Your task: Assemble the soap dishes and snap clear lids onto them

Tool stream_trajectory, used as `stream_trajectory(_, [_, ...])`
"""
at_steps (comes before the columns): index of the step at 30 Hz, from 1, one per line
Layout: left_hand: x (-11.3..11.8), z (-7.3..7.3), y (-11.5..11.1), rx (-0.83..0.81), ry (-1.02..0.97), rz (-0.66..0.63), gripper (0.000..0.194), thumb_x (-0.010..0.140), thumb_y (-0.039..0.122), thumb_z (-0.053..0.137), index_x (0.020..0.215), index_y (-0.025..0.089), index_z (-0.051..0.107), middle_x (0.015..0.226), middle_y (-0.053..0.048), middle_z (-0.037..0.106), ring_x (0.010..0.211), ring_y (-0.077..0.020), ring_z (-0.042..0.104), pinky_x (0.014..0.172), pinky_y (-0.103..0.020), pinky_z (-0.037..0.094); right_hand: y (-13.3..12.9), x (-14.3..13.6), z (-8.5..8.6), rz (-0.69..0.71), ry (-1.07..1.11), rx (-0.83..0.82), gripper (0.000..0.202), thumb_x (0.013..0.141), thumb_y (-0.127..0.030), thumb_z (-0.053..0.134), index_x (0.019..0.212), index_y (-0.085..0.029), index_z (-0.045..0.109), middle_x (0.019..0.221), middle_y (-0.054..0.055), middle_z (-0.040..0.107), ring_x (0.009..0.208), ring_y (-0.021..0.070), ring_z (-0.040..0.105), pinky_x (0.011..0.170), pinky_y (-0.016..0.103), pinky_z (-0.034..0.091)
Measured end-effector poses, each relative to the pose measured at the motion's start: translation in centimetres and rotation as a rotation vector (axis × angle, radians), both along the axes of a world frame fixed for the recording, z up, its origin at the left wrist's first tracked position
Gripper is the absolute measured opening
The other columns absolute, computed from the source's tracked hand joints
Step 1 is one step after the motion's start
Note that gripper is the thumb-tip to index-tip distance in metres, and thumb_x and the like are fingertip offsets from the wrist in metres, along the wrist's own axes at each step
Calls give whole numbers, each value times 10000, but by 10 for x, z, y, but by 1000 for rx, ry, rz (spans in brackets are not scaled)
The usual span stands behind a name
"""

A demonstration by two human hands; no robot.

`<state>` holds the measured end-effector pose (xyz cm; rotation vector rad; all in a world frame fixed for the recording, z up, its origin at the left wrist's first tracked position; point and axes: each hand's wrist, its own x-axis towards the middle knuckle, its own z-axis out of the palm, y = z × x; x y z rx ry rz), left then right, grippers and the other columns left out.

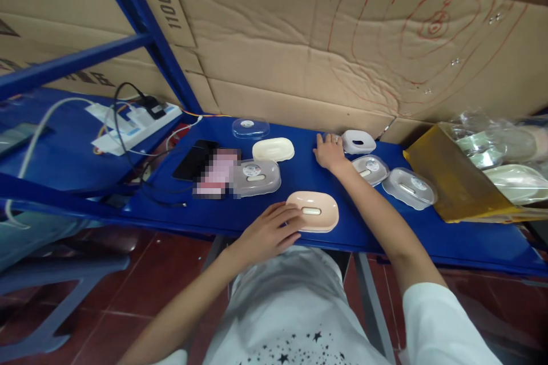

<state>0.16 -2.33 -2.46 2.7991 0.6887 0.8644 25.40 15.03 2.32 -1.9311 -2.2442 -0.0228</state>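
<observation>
A peach oval soap dish (pixel 329 212) with a pale bar-shaped piece in its middle lies at the near table edge. My left hand (pixel 276 227) is closed on its left end, fingers over the rim and thumb low at the near side. Farther back, my right hand (pixel 330 151) reaches palm down to the table with fingers apart; what lies under its fingertips is hidden. Just right of it is a pale lilac oval part (pixel 358 141) with a dark slot. Two clear-covered soap dishes, one nearer (pixel 370 170) and one farther right (pixel 411 188), lie beside my right forearm.
At left lie a cream dish (pixel 273 149), a clear lid (pixel 250 128), another covered dish (pixel 257 178) and a black phone (pixel 194 159) beside a blurred pink item. A power strip (pixel 137 131) trails cables. An open carton (pixel 462 182) of wrapped dishes stands right; cardboard (pixel 274 23) walls the back.
</observation>
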Motion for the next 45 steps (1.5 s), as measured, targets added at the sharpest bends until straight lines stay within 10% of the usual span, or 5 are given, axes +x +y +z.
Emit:
stream_trajectory(6, [-1, 3, 1, -19, -19, -26, 261, 1070, 219, 616, 1325, 218, 672, 1360, -113, 721, 1380, -259, 642, 1187, -465, 531, -29, 19, -11, 265, 18, -84, 787, 978, -482, 727, 1671, -271, 417, 1706, 180, 422, 1566, 407, 408, 1241, 610, 366])
stream_trajectory(17, [0, 7, 2, -45, -48, -42, 255, 1037, 144, 630, 1273, 218, 688, 1319, -103, 726, 1353, -254, 650, 1152, -453, 554, -49, 49, -4, 439, 123, -157, 777, 854, -424, 860, 1530, -243, 521, 1719, 184, 346, 1615, 420, 313, 1269, 657, 311])
stream_trajectory(22, [-2, 10, 4, 7, -100, 11, 323, 1032, 232, 690, 1354, 226, 659, 1445, -159, 648, 1436, -320, 587, 1183, -551, 531, -46, 43, -14, 466, 346, -168, 756, 888, -473, 820, 1517, -223, 482, 1532, 174, 588, 1403, 346, 594, 1178, 552, 480])
stream_trajectory(31, [-5, 35, 24, -12, -212, 69, 459, 1021, 314, 743, 1456, 264, 607, 1636, -164, 504, 1595, -358, 426, 1274, -601, 445, -158, 57, 14, 553, 488, -39, 536, 1006, -452, 729, 1477, -289, 531, 1611, 136, 548, 1501, 303, 546, 1223, 532, 494])
stream_trajectory(45, [4, 15, 20, -21, -56, -92, 403, 1066, 259, 668, 1464, 237, 612, 1504, -136, 652, 1465, -293, 588, 1227, -541, 529, -207, 60, -33, 555, 218, 227, 496, 1076, -372, 645, 1557, -282, 564, 1526, 160, 616, 1526, 335, 536, 1189, 543, 565])
